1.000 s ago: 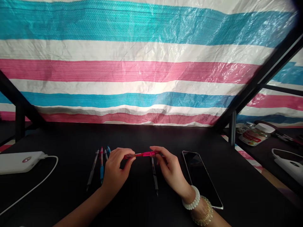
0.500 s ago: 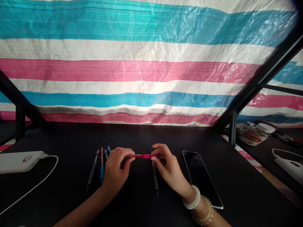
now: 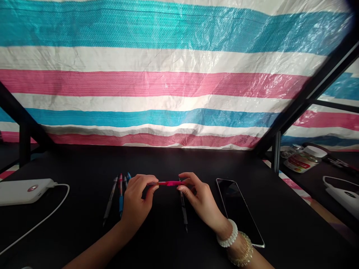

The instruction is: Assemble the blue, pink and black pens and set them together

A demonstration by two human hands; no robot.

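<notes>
A pink and red pen (image 3: 170, 183) is held level above the black table between my two hands. My left hand (image 3: 138, 196) pinches its left end between thumb and fingers. On the right end, my right hand (image 3: 198, 198) has its thumb and fingers closed round the pen. Beneath the right fingertips a grey and clear pen (image 3: 183, 211) lies on the table. Several pens lie left of my left hand, among them a grey one (image 3: 110, 201) and a red and blue one (image 3: 120, 194); my left hand partly hides some of these.
A phone (image 3: 239, 211) lies on the black table (image 3: 165, 158) right of my right hand. A white power bank (image 3: 25, 191) with a cable is at left. Beyond the right frame bar (image 3: 297, 112) stands a jar (image 3: 304, 160). Striped sheeting hangs behind.
The pink pen has shifted slightly left and up in my fingers. My left hand has moved a little left, and the right fingertips have moved slightly too.
</notes>
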